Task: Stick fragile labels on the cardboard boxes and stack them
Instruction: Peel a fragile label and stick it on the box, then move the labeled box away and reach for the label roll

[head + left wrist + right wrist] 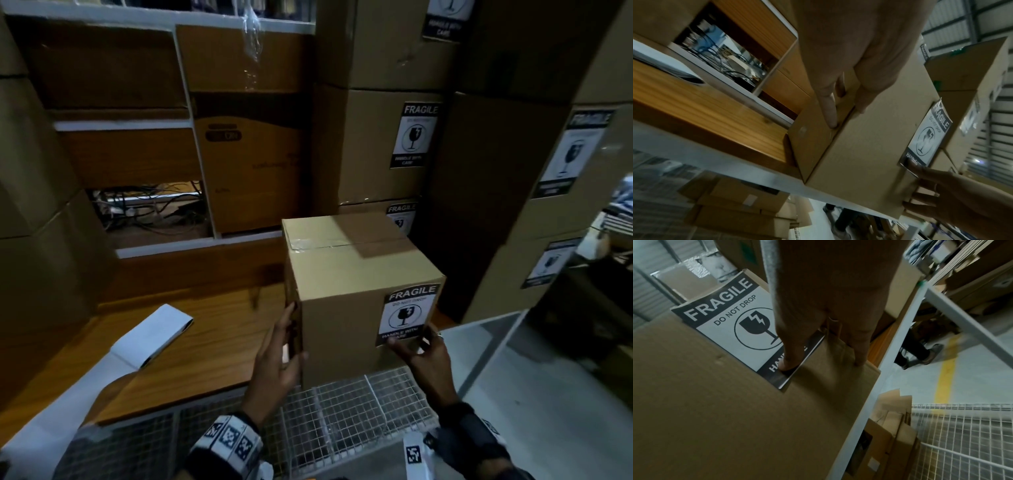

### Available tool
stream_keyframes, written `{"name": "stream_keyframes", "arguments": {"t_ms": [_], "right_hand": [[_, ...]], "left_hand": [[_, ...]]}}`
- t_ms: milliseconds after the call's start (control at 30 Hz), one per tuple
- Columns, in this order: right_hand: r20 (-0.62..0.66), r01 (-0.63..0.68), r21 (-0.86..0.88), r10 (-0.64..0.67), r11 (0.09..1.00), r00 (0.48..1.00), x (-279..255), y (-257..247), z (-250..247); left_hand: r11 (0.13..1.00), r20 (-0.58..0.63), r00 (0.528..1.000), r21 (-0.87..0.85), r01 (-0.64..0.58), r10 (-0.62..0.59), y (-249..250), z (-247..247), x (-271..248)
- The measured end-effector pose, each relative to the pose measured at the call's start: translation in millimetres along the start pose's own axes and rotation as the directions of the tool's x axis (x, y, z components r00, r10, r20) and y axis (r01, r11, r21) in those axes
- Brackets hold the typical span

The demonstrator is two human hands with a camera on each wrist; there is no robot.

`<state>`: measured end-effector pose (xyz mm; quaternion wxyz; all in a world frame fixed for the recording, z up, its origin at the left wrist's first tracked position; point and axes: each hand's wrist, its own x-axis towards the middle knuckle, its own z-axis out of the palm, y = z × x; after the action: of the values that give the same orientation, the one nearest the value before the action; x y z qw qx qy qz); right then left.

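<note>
A taped cardboard box [342,274] stands upright at the wooden table's front edge, near the stacked boxes. On its front face is a black-and-white fragile label [407,313], also seen from the wrists [927,138] [731,324]. My left hand [277,356] lies with straight fingers [830,113] flat on the box's left side and the thumb on the front face. My right hand [424,356] is at the lower right front corner. Its thumb [789,360] presses the label's bottom band and its fingers reach over the right edge. Whether the box is lifted I cannot tell.
Stacks of labelled boxes [383,144] [561,171] rise behind and to the right. A white backing sheet [154,335] lies on the wooden table [212,342]. A white wire-mesh rack [342,411] sits below my hands. Shelving with cables [150,205] is behind. A person's legs [916,353] stand on the floor.
</note>
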<state>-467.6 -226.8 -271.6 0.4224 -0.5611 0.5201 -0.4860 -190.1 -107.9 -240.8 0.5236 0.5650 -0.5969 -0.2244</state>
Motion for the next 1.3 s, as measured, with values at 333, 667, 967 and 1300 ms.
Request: {"name": "stream_keyframes", "arguments": {"t_ms": [333, 667, 967, 1300], "right_hand": [[-0.132, -0.021, -0.049, 0.014, 0.999, 0.991, 53.2, 9.7, -54.3], [-0.257, -0.068, -0.007, 0.064, 0.998, 0.964, 106.1, 29.7, -57.1], [-0.246, -0.07, 0.061, 0.083, 0.996, 0.966, 105.2, 42.7, -62.0], [-0.253, -0.069, 0.048, 0.079, 0.996, 0.964, 103.7, 38.0, -65.6]], "left_hand": [[1.0, 0.055, 0.998, 0.015, -0.004, 0.003, 14.2, 80.3, 58.3], [0.998, 0.043, 0.998, 0.021, 0.052, -0.052, 8.3, 125.1, 89.8], [0.998, 0.038, 0.999, 0.057, 0.024, -0.026, 11.1, 139.2, 92.0], [0.993, 0.014, 0.999, 0.109, 0.033, -0.035, 12.6, 146.3, 92.0]]}}
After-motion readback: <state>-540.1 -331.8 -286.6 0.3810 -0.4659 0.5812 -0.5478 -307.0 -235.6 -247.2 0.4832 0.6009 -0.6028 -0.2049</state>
